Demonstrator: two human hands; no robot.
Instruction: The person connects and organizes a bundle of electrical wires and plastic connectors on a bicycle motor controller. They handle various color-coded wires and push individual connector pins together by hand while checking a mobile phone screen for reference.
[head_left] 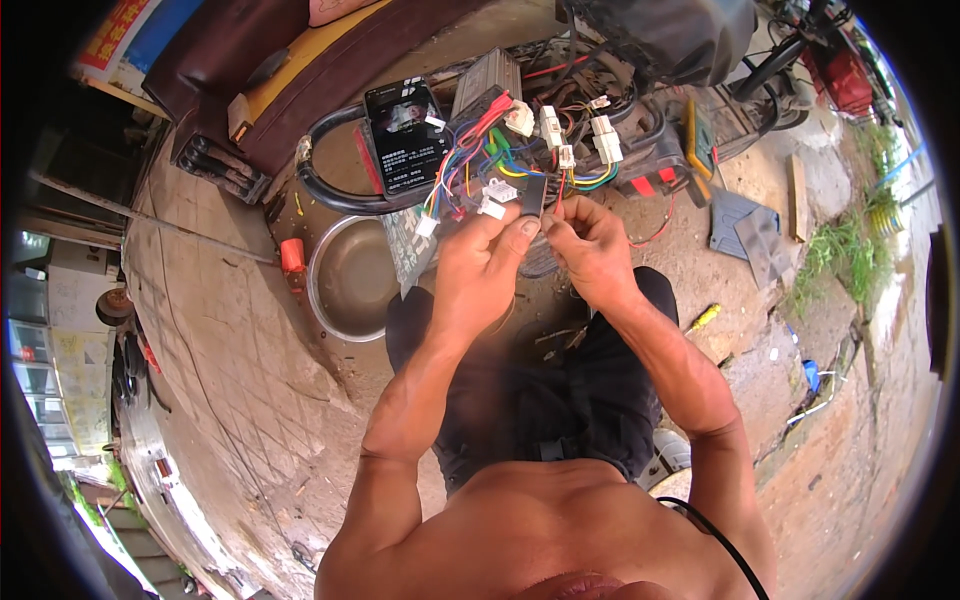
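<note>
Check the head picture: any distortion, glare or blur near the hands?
Head view: strong fisheye bending with blackened corners; its far right edge looks washed out; a hazy smudge softens part of the dark trousers; left hand and right hand look fairly sharp.

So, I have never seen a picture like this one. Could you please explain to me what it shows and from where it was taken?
There is no robot here, only a person working with two bare hands. The single picture comes from a wide camera worn on the head, looking down, so straight edges bend.

The left hand holds a small dark piece. The right hand is close beside it and seems to pinch a thin red wire.

Just beyond are coloured wires with white connectors, and a phone with its screen lit. On the ground are a metal basin to the left and a yellow-handled tool to the right.
</note>
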